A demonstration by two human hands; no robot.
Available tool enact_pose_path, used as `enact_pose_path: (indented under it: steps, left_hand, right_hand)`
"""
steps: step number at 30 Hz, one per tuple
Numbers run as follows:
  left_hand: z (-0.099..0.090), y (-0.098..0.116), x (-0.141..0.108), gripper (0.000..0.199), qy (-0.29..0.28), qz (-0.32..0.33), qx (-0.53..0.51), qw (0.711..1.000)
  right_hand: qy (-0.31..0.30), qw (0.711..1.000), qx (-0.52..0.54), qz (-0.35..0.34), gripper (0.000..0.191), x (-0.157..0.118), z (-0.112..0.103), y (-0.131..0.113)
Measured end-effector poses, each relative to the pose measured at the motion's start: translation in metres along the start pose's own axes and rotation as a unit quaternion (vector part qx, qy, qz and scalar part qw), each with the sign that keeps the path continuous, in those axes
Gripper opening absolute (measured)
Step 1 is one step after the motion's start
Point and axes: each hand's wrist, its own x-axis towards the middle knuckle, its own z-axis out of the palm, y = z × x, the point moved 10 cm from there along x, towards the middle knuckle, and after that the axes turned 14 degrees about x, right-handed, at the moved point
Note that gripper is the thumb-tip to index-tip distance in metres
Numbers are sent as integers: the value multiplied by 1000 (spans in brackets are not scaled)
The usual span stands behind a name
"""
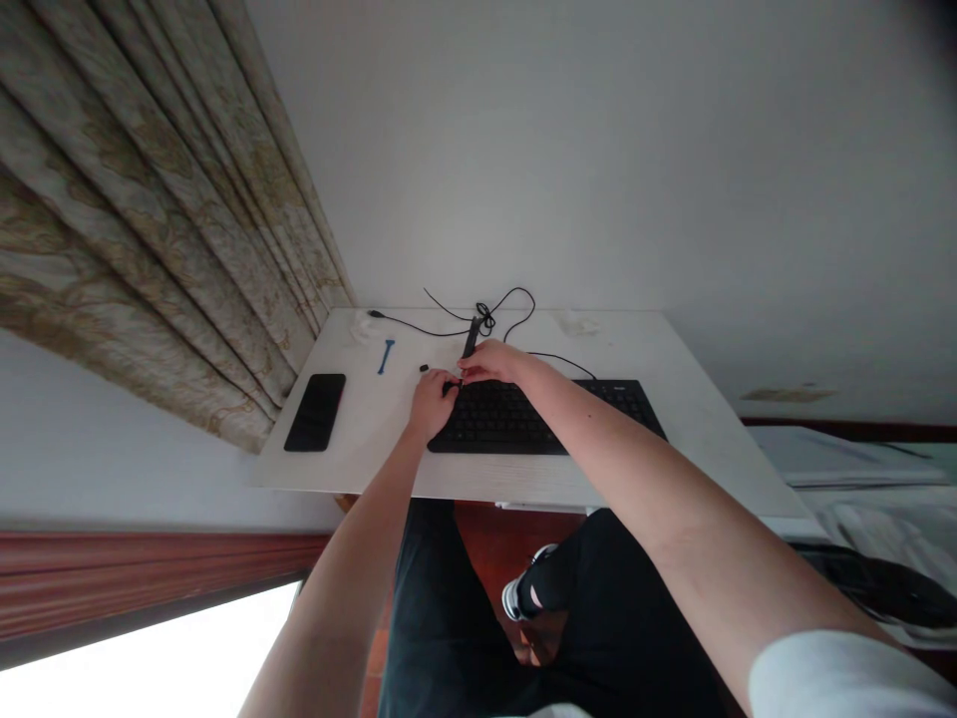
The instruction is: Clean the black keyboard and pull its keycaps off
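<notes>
A black keyboard [500, 419] lies on the white table in front of me. My left hand [432, 401] is at its upper left corner, fingers curled and closed on that edge. Just beside it, my right hand [489, 363] grips a slim black tool [471, 337] whose upper end points toward the wall. The tool's lower end is hidden by my fingers, low over the keyboard's top left keys. A tiny black piece, perhaps a keycap [424, 368], lies left of the hands. Farther left is a small blue tool [386, 356] with widened ends.
A black phone [315, 412] lies at the table's left side. Behind my hands a black cable [419, 326] with a plug runs in loops near the wall. A patterned curtain [171, 199] hangs on the left. The white table [703, 439] extends past the keyboard on the right.
</notes>
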Motion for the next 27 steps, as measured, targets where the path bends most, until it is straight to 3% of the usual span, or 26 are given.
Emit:
enact_pose_path:
  steps: [4,7,10,12,15,18,22,24,27]
  left_hand:
    - [2,0,0,12,-5,4,2,1000]
    - [0,0,0,10,-1,6,-6,1000]
    - [-1,-1,-1,9,6,5,-27,1000]
    - [-2,-4,-2,10,14,-6,-43,999]
    - [-3,-10,-4,10,27,-34,-68,997]
    - [-5,-15,-5,10,33,-68,-95,993]
    - [-7,-20,-7,12,35,-105,-128,985]
    - [-7,-22,-7,11,31,-116,-134,984]
    - [-6,-26,-3,12,26,-134,-129,982]
  right_hand:
    - [-15,999,-12,-27,20,-4,1,-7]
    - [-5,996,-28,-84,16,-12,-4,-17]
    - [22,981,-50,-184,16,-30,-22,-32]
    - [55,965,-58,-249,18,-49,-46,-38]
    - [137,936,-56,-319,25,-81,-109,-37]
    - [255,902,-49,-345,33,-115,-196,-22]
    - [418,836,16,-356,36,-160,-311,16]
    - [458,812,73,-354,36,-173,-350,39]
    - [480,787,129,-366,37,-181,-379,63]
